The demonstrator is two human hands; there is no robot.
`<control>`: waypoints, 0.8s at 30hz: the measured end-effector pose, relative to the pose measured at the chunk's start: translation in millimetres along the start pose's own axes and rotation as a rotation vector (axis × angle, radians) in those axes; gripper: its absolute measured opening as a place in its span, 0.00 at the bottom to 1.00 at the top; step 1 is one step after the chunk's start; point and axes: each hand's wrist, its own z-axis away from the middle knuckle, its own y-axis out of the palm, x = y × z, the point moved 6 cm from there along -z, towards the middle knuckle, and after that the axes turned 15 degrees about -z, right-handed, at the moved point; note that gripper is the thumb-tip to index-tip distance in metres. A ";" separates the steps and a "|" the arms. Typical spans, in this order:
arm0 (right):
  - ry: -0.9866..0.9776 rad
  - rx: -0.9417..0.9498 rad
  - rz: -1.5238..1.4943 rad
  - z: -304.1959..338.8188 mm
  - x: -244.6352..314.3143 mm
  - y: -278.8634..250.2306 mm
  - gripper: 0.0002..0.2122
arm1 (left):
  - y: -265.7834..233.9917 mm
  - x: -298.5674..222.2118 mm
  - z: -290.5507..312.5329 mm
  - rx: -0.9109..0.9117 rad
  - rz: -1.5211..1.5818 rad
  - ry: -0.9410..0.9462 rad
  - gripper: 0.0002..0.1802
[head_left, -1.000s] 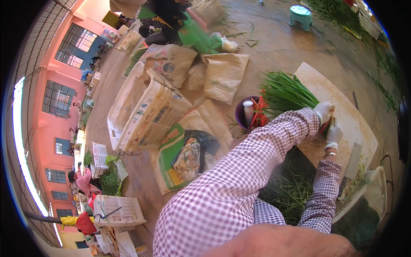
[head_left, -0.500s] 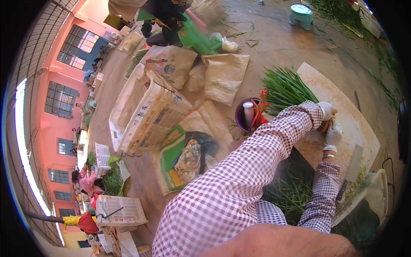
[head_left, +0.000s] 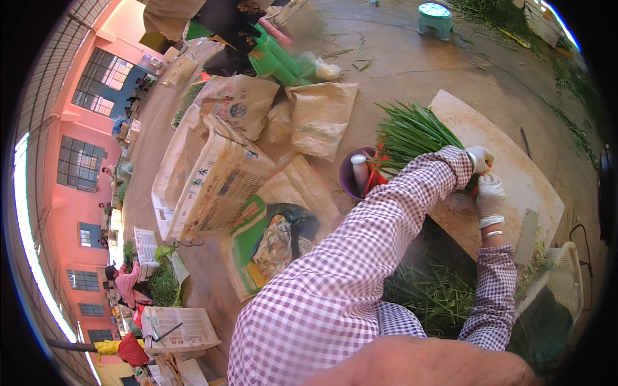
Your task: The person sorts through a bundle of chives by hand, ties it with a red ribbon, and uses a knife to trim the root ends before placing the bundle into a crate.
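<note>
A bundle of long green stalks [head_left: 418, 135], like garlic chives or scallions, lies across the pale board [head_left: 534, 174]. At its near end my left hand [head_left: 479, 159], in a white glove, pinches a red tie. My right hand [head_left: 491, 193], gloved too, is closed on the same red tie just below the left. The tie [head_left: 474, 192] shows only in small bits between and beside the hands, so any knot is hidden. Beside the leaves stands a purple bucket [head_left: 348, 177] holding a white bottle-like thing [head_left: 360, 168] and red strips [head_left: 374, 182].
A broad-bladed knife [head_left: 526, 237] rests on the board's near right, its handle hidden by my sleeve. Loose greens [head_left: 438, 289] lie below the board, near a white basket [head_left: 547, 276]. Sacks [head_left: 322, 119] and a white crate [head_left: 219, 180] stand left; a turquoise stool [head_left: 436, 20] is far off.
The whole view has shifted, so things sit further left. My hands stay together at the bundle's end. The right forearm has swung right, covering the knife's handle.
</note>
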 end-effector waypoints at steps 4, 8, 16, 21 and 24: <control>-0.062 0.203 0.083 -4.2 13.3 5.3 0.03 | 8.9 -17.0 -25.7 0.269 -0.312 0.059 0.14; 0.003 0.427 0.047 -9.8 21.8 16.0 0.07 | 11.9 -48.1 -22.9 0.405 -0.529 0.112 0.14; 0.127 0.573 -0.217 12.3 12.3 44.0 0.28 | -19.7 -105.5 34.5 0.440 -0.706 0.210 0.13; 0.420 0.645 -0.377 1.2 -13.4 56.4 0.25 | -59.8 -107.9 65.3 -0.020 -0.441 0.004 0.14; 0.557 0.655 -0.436 -11.1 -33.1 51.8 0.16 | -82.6 -87.1 101.5 -0.524 -0.358 -0.178 0.09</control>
